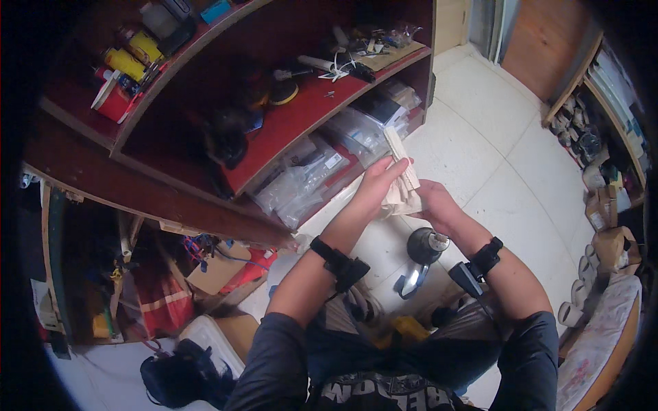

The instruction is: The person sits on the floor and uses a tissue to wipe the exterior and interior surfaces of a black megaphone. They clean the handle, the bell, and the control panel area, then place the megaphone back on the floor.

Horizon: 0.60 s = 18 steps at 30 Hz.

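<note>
My left hand (385,179) is closed around a long pale strip (407,172) that looks like wood, its thumb lying along it. The strip's far end sticks up beyond my fingers. Under it hangs a crumpled beige sheet (401,203), cloth or paper, I cannot tell which. From the right, my right hand (439,205) grips the sheet's edge; some of its fingers are hidden. Below my hands, between my forearms, is a dark round tool-like thing (423,245) with a shiny metal arm (412,279).
Dark red shelves (274,147) at the left and ahead hold tools, yellow cans (125,63) and plastic bags (301,177). Pale floor tiles (473,130) stretch ahead. A rack (582,130) with assorted items and a cushioned board (600,342) line the right. A black bag (185,373) lies lower left.
</note>
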Available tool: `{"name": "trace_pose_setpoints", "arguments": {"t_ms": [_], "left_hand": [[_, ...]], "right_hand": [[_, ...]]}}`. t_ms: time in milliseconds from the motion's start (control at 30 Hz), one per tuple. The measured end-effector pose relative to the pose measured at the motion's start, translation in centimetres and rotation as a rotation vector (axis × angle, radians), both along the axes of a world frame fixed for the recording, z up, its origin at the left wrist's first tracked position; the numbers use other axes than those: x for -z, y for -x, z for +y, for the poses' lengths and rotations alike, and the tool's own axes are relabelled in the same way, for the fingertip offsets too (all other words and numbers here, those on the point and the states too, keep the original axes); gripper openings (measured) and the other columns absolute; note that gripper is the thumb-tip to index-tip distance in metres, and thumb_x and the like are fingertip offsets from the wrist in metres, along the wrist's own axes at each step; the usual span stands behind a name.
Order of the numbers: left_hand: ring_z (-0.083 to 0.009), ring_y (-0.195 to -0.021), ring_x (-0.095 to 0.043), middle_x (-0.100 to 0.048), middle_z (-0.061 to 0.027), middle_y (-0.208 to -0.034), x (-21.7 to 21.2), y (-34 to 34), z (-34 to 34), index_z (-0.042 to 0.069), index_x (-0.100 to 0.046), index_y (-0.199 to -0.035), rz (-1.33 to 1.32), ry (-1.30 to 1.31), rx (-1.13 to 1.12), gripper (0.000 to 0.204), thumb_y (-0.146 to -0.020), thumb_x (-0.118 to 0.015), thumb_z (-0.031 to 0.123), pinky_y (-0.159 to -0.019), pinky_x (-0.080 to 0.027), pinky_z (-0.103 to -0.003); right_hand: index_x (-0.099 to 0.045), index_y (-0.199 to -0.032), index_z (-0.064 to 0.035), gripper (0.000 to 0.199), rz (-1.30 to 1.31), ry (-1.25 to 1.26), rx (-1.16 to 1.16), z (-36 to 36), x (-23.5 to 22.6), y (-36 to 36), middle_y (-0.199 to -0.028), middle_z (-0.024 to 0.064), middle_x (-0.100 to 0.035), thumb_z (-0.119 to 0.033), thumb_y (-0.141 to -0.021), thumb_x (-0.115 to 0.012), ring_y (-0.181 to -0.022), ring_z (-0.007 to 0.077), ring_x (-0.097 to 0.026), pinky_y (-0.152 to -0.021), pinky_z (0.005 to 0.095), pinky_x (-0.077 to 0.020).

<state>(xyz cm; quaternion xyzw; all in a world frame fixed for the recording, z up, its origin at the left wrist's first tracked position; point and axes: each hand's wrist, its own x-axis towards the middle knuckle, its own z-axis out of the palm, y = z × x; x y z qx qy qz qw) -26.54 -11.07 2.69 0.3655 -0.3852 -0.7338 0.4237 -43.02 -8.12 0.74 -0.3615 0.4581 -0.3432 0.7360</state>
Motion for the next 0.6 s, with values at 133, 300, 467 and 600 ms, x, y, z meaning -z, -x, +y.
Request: {"name": "trace_pose_setpoints", "arguments": {"t_ms": [133, 300, 467, 600], "left_hand": [[-0.0077, -0.078, -0.056, -0.061, 0.0007, -0.09, 0.3, -2.1, -3.0, 0.008, -0.062, -0.102, -0.111, 0.078, -0.34, 0.021, -0.095, -0.062, 0.028, -0.068, -0.046, -0.025], [-0.0122, -0.078, -0.059, -0.064, -0.0059, -0.09, -0.7, -12.2, -10.7, 0.001, -0.057, -0.103, -0.604, 0.487, -0.936, 0.024, -0.095, -0.062, 0.023, -0.069, -0.048, -0.028], [-0.0324, -0.083, -0.067, -0.067, -0.0176, -0.096, 1.2, -20.2, -13.0, -0.002, -0.058, -0.1, -1.277, 0.545, -1.143, 0.034, -0.085, -0.071, 0.026, -0.076, -0.052, -0.042], [-0.0364, -0.088, -0.066, -0.066, -0.019, -0.1, 2.0, -20.3, -13.1, -0.001, -0.06, -0.099, -1.367, 0.524, -1.06, 0.035, -0.081, -0.071, 0.027, -0.08, -0.051, -0.045]], "right_hand": [[-0.061, -0.11, -0.0036, 0.03, 0.01, -0.033, 0.084, 0.2, -0.2, -0.5, -0.11, 0.0065, -0.063, -0.028, -0.096, -0.053, -0.093, 0.0188, -0.063, -0.082, 0.04, -0.0528], [-0.06, -0.11, 0.0054, 0.04, 0.159, -0.13, 0.118, -0.4, 1.7, 0.3, -0.104, 0.0115, -0.064, -0.03, -0.097, -0.046, -0.09, 0.0208, -0.063, -0.08, 0.0368, -0.0508], [-0.06, -0.111, 0.0096, 0.042, 0.194, -0.011, 0.053, 0.7, 1.3, 1.7, -0.102, 0.0138, -0.066, -0.029, -0.093, -0.057, -0.091, 0.022, -0.063, -0.081, 0.0354, -0.0496], [-0.059, -0.112, 0.0104, 0.041, 0.279, 0.013, 0.063, 1.5, -0.3, 3.3, -0.104, 0.0155, -0.066, -0.022, -0.089, -0.064, -0.095, 0.0237, -0.063, -0.087, 0.0341, -0.0493]]}}
